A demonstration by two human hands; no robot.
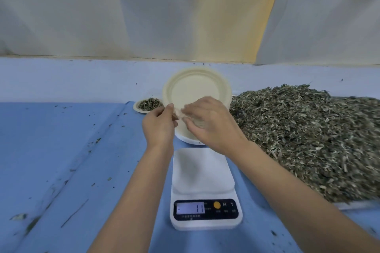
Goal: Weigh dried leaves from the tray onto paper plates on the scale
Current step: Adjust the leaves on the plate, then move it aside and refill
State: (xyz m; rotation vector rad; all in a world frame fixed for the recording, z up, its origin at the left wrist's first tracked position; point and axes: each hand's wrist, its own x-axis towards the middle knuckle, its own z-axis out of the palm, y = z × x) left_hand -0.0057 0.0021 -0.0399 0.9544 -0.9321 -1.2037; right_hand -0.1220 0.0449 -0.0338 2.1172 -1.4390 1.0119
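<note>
Cream paper plate (195, 86) tilted beyond white scale (203, 172); dried leaves (308, 129) heaped on tray (355, 204), right

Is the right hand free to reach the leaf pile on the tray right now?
Probably not yet: the right hand and left hand both hold the empty paper plate. The leaf pile lies just beside it, nothing between.

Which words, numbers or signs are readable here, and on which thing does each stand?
"- 11": on the display of the scale.
"M" and "T": on the scale's panel, right of the orange button.
Small print under the display and under the buttons: too small to read.
Raised plate: no text.
</note>
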